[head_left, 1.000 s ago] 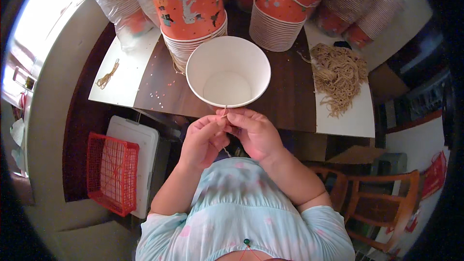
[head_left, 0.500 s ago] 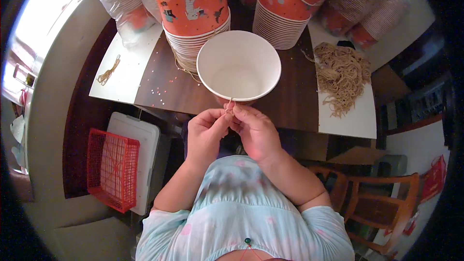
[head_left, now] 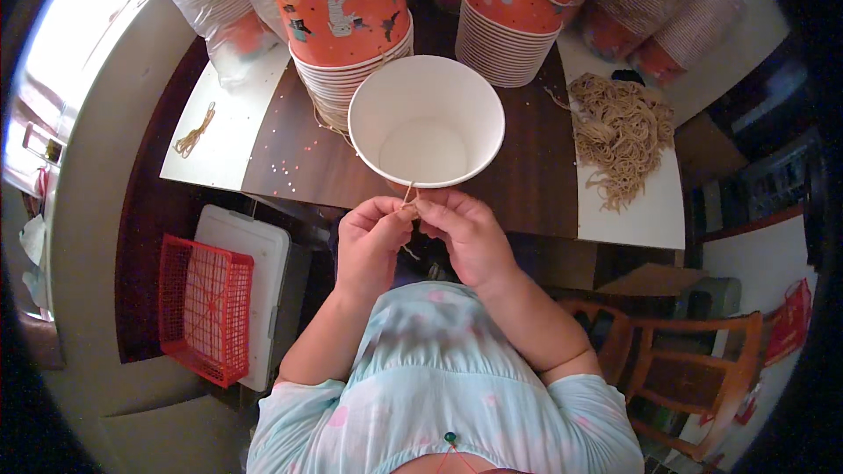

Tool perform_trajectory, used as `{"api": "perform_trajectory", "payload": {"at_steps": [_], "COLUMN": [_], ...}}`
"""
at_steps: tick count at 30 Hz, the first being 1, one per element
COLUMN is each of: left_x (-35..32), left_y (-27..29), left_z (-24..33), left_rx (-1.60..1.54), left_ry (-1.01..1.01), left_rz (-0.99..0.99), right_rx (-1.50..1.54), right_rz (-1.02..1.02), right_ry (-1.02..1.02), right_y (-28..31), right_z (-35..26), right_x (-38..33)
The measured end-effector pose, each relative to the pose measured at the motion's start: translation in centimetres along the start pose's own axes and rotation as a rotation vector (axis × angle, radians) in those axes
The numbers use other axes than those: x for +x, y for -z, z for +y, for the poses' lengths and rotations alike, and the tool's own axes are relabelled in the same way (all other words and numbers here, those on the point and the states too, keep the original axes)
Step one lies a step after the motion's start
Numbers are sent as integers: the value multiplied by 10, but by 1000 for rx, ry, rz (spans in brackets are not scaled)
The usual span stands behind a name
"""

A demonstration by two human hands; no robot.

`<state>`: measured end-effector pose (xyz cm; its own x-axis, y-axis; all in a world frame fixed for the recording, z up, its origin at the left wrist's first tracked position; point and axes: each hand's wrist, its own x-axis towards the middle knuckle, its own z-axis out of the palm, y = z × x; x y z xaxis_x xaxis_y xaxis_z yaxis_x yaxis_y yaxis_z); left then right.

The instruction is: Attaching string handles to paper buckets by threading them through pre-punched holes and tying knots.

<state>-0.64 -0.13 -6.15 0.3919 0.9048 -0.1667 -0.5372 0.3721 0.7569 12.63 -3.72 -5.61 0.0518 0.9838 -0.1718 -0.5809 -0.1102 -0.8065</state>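
Tan string (head_left: 409, 196) crosses the white paper cup's (head_left: 426, 120) rim at 6 o'clock, pinched by left hand (head_left: 373, 233) and right hand (head_left: 461, 233); the cup sits at 12 o'clock on the surface (head_left: 536, 184).

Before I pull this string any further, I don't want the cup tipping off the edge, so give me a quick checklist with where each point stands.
1. Both hands on the string: ok. Left hand and right hand pinch the thin string between fingertips.
2. String joined to the white paper cup: ok, it meets the near rim.
3. Knot finished: cannot tell, fingers hide it.
4. Cup fully on the table: not ok, it sits at the near edge.
5. Cup empty: ok.
6. Spare strings in reach: ok, the string pile lies to the right.
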Motion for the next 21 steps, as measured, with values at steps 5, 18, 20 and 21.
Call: {"api": "perform_trajectory", "payload": {"at_steps": [5,18,20,21], "left_x": [1,1,0,-1], "left_y": [3,-2,-7,-7], "left_z": [1,11,9,6], "left_rx": [73,352,355,355], "left_ry": [40,-68,-245,-245], "left_rz": [-12,18,19,19], "right_rx": [216,69,-35,-35], "right_rz": [-41,99,145,144], "right_ry": [-134,12,61,60], "right_y": [9,2,4,3], "right_z": [2,6,7,7], "right_x": [6,1,0,0]}}
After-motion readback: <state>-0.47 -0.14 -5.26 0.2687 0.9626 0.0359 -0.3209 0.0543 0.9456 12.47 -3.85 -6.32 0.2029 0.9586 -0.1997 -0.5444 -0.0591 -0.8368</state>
